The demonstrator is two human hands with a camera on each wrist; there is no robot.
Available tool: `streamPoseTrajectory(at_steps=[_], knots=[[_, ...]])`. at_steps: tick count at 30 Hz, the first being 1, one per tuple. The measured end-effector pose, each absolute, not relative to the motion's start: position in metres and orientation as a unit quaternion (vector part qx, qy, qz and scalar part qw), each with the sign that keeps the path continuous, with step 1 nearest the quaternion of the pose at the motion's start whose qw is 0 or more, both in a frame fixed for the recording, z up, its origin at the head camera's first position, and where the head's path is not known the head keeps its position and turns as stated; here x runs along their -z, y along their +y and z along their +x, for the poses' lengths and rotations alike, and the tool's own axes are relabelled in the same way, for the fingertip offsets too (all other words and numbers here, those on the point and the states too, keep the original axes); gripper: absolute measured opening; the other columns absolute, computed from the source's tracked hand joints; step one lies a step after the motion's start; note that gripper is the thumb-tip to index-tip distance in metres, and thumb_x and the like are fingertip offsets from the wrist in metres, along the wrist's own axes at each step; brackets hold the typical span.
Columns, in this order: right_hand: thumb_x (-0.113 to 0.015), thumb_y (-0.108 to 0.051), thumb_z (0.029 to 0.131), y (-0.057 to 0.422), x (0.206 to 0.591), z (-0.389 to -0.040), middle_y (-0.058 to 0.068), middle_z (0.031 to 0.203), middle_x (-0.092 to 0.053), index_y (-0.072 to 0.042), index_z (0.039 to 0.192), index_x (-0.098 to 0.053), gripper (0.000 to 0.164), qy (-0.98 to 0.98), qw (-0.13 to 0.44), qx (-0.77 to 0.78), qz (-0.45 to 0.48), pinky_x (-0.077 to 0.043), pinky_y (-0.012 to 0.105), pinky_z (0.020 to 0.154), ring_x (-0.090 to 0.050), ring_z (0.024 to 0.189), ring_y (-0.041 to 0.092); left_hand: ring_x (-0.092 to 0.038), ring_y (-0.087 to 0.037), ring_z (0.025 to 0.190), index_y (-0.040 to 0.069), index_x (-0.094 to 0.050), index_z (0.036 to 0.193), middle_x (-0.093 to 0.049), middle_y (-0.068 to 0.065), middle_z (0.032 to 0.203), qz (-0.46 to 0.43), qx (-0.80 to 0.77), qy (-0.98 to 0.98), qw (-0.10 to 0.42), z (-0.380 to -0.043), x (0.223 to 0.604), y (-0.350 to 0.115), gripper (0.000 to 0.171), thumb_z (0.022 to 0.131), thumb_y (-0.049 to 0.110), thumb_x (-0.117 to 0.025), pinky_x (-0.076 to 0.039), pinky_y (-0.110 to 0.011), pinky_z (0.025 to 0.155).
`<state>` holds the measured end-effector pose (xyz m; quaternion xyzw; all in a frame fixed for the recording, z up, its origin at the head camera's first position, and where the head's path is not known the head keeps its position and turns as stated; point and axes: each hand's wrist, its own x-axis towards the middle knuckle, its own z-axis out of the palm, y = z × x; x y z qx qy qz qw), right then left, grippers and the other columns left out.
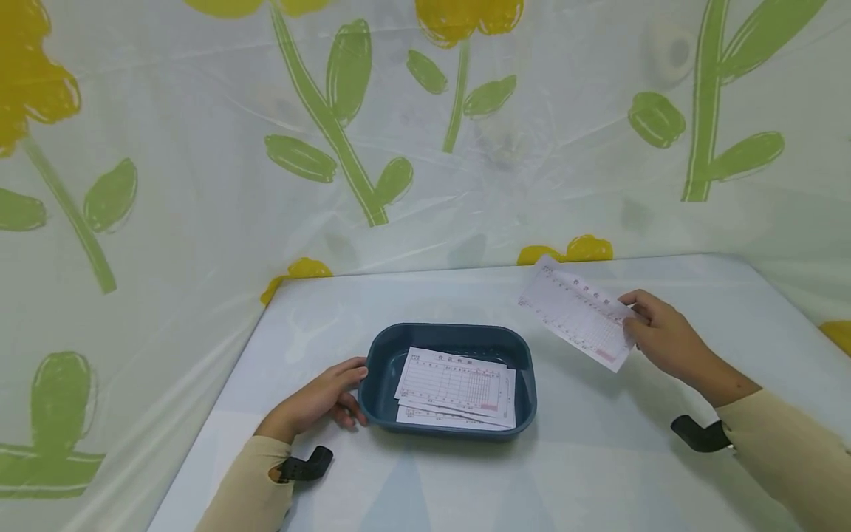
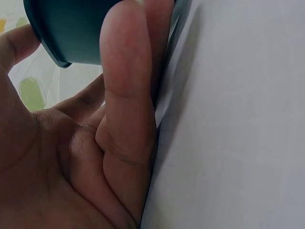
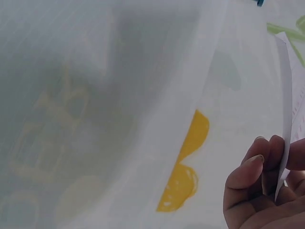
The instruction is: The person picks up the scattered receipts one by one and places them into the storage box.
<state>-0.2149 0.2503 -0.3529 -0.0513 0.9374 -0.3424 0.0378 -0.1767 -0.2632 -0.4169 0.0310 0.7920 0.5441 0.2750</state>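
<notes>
My right hand [image 1: 665,336] pinches a white printed paper form [image 1: 575,310] at its right end, thumb and fingers on opposite faces. The form is tilted, raised over the table on the right. In the right wrist view the same paper slip [image 3: 285,109] stands nearly edge-on between the fingers. My left hand [image 1: 319,399] rests against the left side of a dark blue-green plastic basin [image 1: 459,434], its fingers at the rim and outer wall. Inside the basin lies a loose stack of similar printed forms [image 1: 452,380], slightly fanned.
A pale cloth covers the table [image 1: 598,473]. Behind it hangs a white curtain [image 1: 565,177] printed with yellow flowers and green stems. Black curved pieces [image 1: 701,434] stick out at both wrists, by the beige sleeves [image 1: 778,443].
</notes>
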Motion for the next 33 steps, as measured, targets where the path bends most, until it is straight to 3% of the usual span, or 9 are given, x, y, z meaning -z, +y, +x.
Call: streamPoseTrajectory(at_steps=[12, 26, 33], knots=[[-0.041, -0.008, 0.100, 0.220, 0.350, -0.204, 0.025, 0.125, -0.059, 0.001, 0.132, -0.047, 0.034, 0.920, 0.035, 0.380, -0.091, -0.050, 0.025, 0.064, -0.056, 0.092, 0.026, -0.071, -0.022, 0.072, 0.006, -0.022, 0.157, -0.075, -0.015, 0.085, 0.033, -0.545, 0.793, 0.273, -0.176, 0.417, -0.264, 0.069, 0.104, 0.046, -0.043, -0.058, -0.030, 0.064], [-0.041, -0.004, 0.099, 0.184, 0.353, -0.200, 0.025, 0.132, -0.059, -0.001, 0.125, -0.052, 0.029, 0.903, 0.040, 0.412, -0.120, -0.054, 0.028, 0.070, -0.059, 0.094, 0.027, -0.072, -0.023, 0.072, 0.009, -0.023, 0.157, -0.074, -0.014, 0.084, 0.034, -0.539, 0.795, 0.275, -0.177, 0.417, -0.263, 0.068, 0.104, 0.047, -0.042, -0.058, -0.031, 0.065], [-0.043, -0.002, 0.098, 0.168, 0.355, -0.200, 0.021, 0.122, -0.063, -0.002, 0.124, -0.052, 0.028, 0.888, 0.057, 0.435, -0.139, -0.053, 0.027, 0.062, -0.060, 0.082, 0.021, -0.072, -0.023, 0.073, 0.009, -0.024, 0.157, -0.075, -0.014, 0.085, 0.033, -0.542, 0.793, 0.278, -0.178, 0.417, -0.263, 0.067, 0.105, 0.046, -0.042, -0.058, -0.031, 0.064]])
